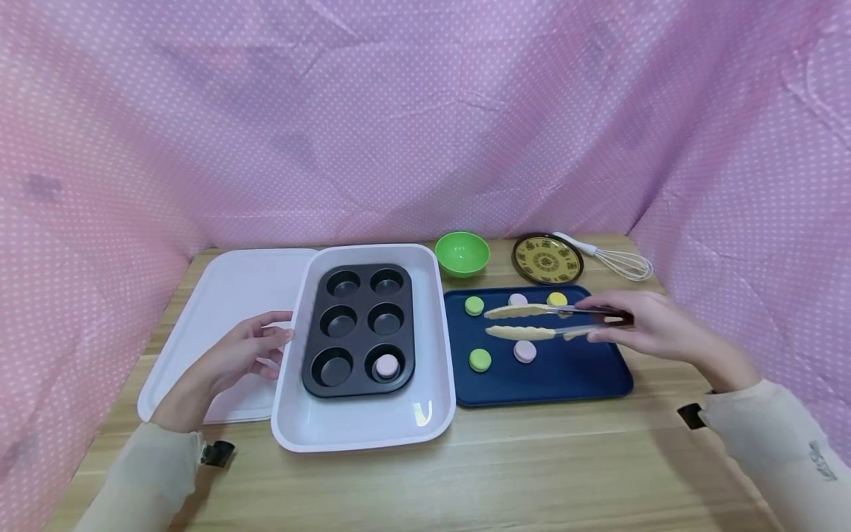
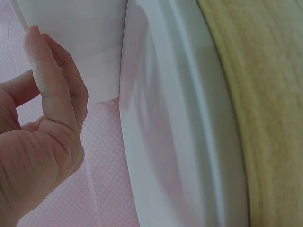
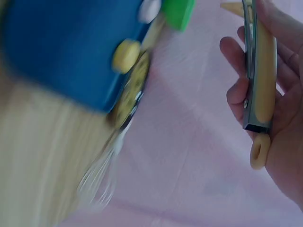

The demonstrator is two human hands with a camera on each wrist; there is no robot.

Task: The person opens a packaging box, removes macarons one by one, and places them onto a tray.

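My left hand (image 1: 242, 353) is at the left rim of a deep white tub (image 1: 359, 445), its loosely bent fingers right at the edge. Inside the tub lies a dark muffin tin (image 1: 361, 343), with one pink macaron (image 1: 387, 365) in its near right cup. The right hand (image 1: 654, 325) holds a pair of tongs (image 1: 521, 333) by the handle. Their cream tips are spread apart over a blue tray (image 1: 565, 378), with nothing gripped between them. On that tray sit green macarons (image 1: 480, 360), pink macarons (image 1: 524, 351) and a yellow macaron (image 1: 557, 299), partly overlapped by the tongs.
A flat white tray (image 1: 199, 332) lies left of the tub, partly under the left arm. Along the back stand a green bowl (image 1: 462, 254), a brown patterned plate (image 1: 548, 259) and a white whisk (image 1: 621, 261). Pink dotted cloth (image 1: 425, 133) hangs around the wooden table (image 1: 532, 473).
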